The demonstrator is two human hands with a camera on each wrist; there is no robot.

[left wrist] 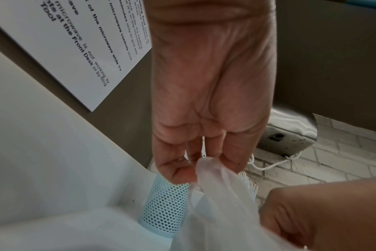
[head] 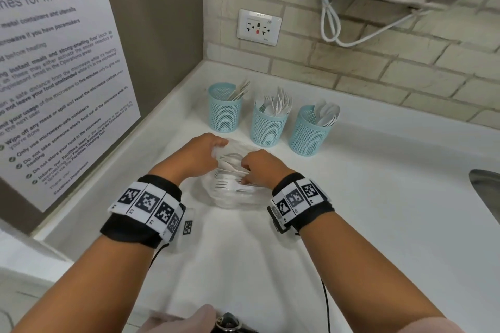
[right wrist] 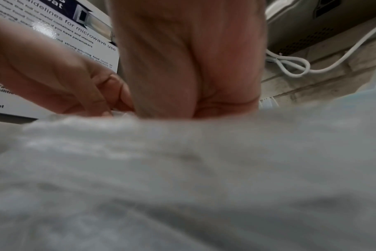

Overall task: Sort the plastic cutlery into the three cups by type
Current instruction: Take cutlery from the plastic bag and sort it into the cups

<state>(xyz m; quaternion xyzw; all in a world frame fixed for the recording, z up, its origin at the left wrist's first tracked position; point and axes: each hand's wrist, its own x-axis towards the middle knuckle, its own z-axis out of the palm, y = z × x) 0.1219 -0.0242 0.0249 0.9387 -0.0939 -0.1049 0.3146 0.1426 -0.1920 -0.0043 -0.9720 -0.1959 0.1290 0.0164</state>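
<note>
Both hands meet over one clear plastic bag [head: 238, 192] of cutlery mid-counter; three mesh cups [head: 267, 124] stand toward the back edge. Left wrist: left hand [left wrist: 204, 101] pinches the bag's edge. Right wrist: right hand [right wrist: 189, 68], fingers hidden in the bag, grip indeterminable.

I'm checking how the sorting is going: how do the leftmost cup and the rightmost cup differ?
The leftmost cup holds slim, flat pieces, probably knives, leaning right; the rightmost cup holds spoons with broad rounded bowls. The leftmost cup stands farther back, nearer the wall; the rightmost cup stands closer to the person. Both are upright light-blue mesh cups on the white counter.
</note>
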